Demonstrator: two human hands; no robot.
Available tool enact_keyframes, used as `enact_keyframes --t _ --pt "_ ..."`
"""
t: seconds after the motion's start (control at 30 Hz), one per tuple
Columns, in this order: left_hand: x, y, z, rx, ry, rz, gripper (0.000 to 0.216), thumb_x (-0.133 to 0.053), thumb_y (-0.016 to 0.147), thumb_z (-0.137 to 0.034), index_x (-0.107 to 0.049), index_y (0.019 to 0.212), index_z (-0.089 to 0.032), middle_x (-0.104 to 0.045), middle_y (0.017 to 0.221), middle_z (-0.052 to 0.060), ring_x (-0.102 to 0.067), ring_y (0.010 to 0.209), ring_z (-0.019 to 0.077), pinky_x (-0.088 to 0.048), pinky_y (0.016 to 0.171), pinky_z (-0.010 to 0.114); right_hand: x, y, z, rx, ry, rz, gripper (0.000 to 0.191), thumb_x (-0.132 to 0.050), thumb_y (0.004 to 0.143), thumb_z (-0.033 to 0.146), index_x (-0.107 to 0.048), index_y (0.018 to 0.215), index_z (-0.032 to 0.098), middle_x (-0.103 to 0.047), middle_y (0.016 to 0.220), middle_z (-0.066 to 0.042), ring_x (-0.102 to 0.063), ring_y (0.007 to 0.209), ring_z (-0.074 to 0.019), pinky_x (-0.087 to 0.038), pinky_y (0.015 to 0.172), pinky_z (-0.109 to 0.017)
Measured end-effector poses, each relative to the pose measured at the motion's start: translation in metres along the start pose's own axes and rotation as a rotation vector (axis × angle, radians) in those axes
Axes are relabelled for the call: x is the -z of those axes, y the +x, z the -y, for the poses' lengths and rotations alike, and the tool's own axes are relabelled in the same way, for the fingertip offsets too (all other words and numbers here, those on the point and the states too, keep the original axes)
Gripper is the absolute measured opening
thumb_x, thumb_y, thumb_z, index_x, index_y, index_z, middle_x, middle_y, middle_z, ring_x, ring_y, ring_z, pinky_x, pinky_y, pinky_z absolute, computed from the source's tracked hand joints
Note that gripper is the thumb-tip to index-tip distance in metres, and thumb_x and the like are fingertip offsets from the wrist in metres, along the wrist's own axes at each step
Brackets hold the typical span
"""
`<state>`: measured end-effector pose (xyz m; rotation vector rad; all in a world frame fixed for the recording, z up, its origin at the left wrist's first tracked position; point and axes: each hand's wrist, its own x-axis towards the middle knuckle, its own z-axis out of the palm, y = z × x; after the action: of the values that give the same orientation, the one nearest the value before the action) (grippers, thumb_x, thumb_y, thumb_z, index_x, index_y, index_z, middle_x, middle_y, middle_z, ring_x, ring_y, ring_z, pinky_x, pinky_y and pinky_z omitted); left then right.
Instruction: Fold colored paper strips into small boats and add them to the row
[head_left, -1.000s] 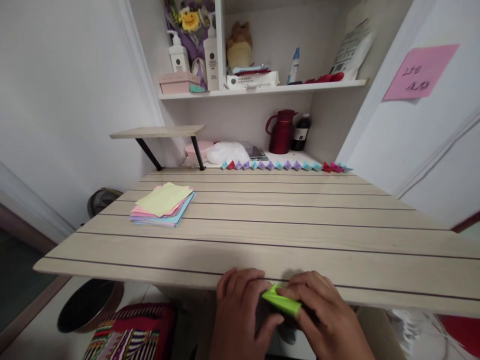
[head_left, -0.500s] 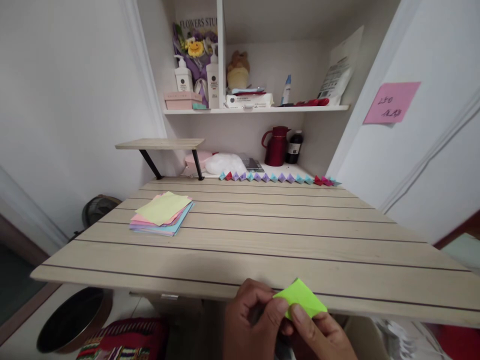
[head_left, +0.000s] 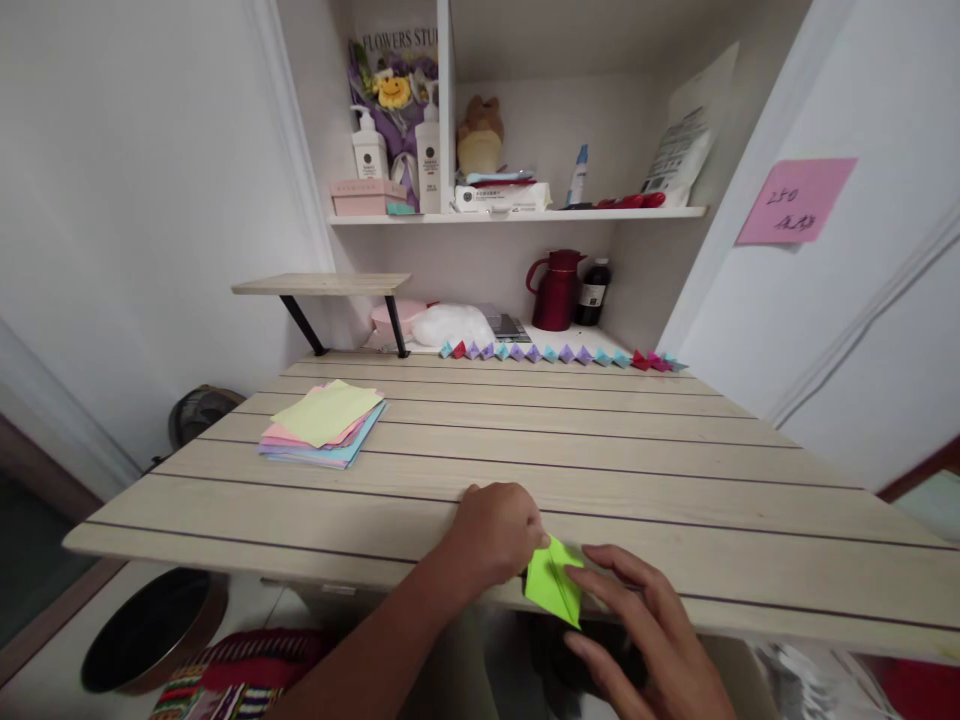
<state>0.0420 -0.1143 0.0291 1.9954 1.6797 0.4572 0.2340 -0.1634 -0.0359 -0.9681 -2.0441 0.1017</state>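
Observation:
A bright green folded square of paper [head_left: 553, 582] is at the front edge of the slatted wooden table, with a crease running down its middle. My left hand [head_left: 496, 535] is closed over the table, pinching the paper's upper left corner. To the right of it, my right hand [head_left: 649, 625] has its fingers spread; the index fingertip appears to touch the paper's right side, and the thumb is below, apart from it. Further left lies a stack of coloured paper squares [head_left: 326, 420], yellow on top. A row of small folded paper pieces [head_left: 551, 354] lines the table's back edge.
The table [head_left: 652, 450] ends just in front of me. A small raised shelf [head_left: 322, 285] stands at its back left. Behind are a red jug [head_left: 556, 290], a dark bottle [head_left: 592, 292] and white shelves. A dark pan [head_left: 154, 630] sits below on the left.
The green paper has turned and moved slightly left and down. My left hand has swung up over the tabletop, keeping a corner pinched. My right hand has let go and spread its fingers.

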Motion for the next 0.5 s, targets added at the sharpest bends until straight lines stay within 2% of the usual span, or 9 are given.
enact_keyframes --t 0.13,0.3,0.4,0.43,0.5 --pt "0.004 0.012 0.003 -0.036 0.094 0.084 0.014 -0.066 0.072 -0.032 -0.073 0.069 -0.020 -0.068 0.064 0.000 -0.055 0.061 0.0136 -0.037 0.064 0.026 -0.012 -0.003 -0.018 0.130 -0.249 0.099 0.054 -0.062 0.083 0.028 -0.048 0.135 0.028 -0.057 0.128 -0.010 -0.057 0.113 -0.0275 -0.051 0.087 -0.040" --pt "0.003 0.015 -0.002 -0.062 0.143 0.084 0.013 -0.069 0.071 -0.031 -0.071 0.065 -0.020 -0.070 0.068 0.002 -0.060 0.070 0.0178 -0.039 0.076 0.032 -0.016 -0.005 -0.028 0.216 -0.324 0.169 0.046 -0.059 0.086 0.024 -0.053 0.131 0.030 -0.065 0.122 -0.005 -0.059 0.111 -0.0250 -0.045 0.088 -0.039" --pt "-0.007 0.008 -0.001 -0.143 0.156 -0.039 0.007 -0.068 0.075 -0.028 -0.068 0.074 -0.022 -0.069 0.080 0.000 -0.062 0.079 0.0176 -0.040 0.083 0.034 -0.016 -0.003 -0.027 0.216 -0.330 0.147 0.044 -0.060 0.085 0.024 -0.055 0.129 0.029 -0.067 0.121 -0.004 -0.059 0.110 -0.0243 -0.043 0.087 -0.038" --pt "-0.010 0.003 0.001 -0.201 0.154 -0.130 0.006 -0.066 0.076 -0.024 -0.068 0.082 -0.023 -0.069 0.087 -0.001 -0.062 0.082 0.0167 -0.042 0.083 0.033 -0.016 -0.003 -0.026 0.215 -0.331 0.144 0.044 -0.061 0.085 0.024 -0.055 0.128 0.029 -0.067 0.121 -0.004 -0.059 0.109 -0.0242 -0.043 0.087 -0.038" --pt "-0.018 -0.012 0.006 -0.313 0.165 -0.338 0.022 -0.059 0.081 -0.014 -0.064 0.100 -0.024 -0.066 0.100 0.000 -0.061 0.094 0.0163 -0.044 0.087 0.033 -0.016 -0.003 -0.025 0.205 -0.326 0.148 0.044 -0.061 0.085 0.024 -0.056 0.128 0.030 -0.067 0.121 -0.003 -0.059 0.109 -0.0241 -0.042 0.087 -0.039"
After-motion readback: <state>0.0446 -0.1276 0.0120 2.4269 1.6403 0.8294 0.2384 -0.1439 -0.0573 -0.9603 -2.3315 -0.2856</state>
